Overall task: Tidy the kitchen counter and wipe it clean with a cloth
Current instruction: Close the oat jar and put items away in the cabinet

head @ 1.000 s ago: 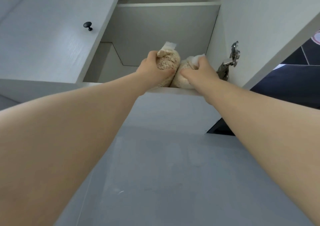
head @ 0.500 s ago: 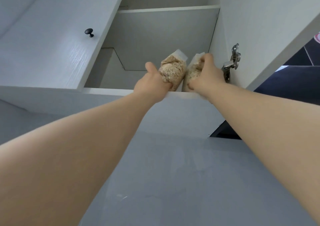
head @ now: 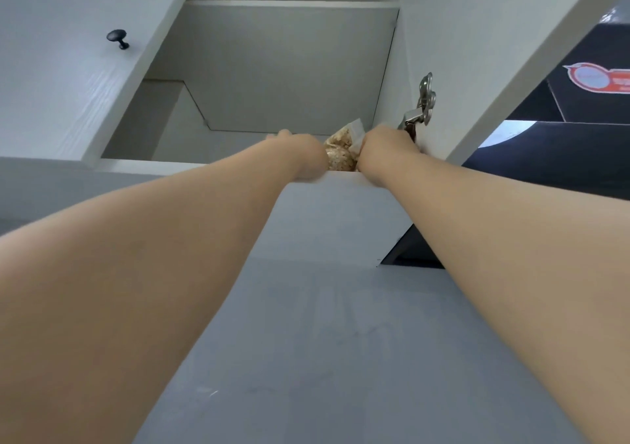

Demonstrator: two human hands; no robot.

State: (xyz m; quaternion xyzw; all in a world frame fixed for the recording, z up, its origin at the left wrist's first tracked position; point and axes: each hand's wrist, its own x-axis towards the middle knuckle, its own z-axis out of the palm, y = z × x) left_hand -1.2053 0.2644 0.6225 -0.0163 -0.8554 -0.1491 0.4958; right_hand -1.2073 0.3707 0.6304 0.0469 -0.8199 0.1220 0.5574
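I look up into an open wall cabinet (head: 283,68). A clear bag of beige grain (head: 341,153) stands on its bottom shelf, just behind the front edge. My left hand (head: 300,155) lies on the shelf against the bag's left side, fingers stretched forward and flat. My right hand (head: 385,148) is against the bag's right side. Its fingers are hidden behind the hand, and so is anything it may hold. Only one bag shows.
The left cabinet door (head: 68,68) with a black knob (head: 119,38) is swung open. The right door (head: 511,34) hangs open on a metal hinge (head: 422,102). An upper shelf (head: 293,3) crosses the cabinet. A dark box with a red label (head: 586,82) sits at the right.
Both hands have pushed deeper into the cabinet and lower onto the shelf. Two bags showed between them before; now one shows, lower and partly covered.
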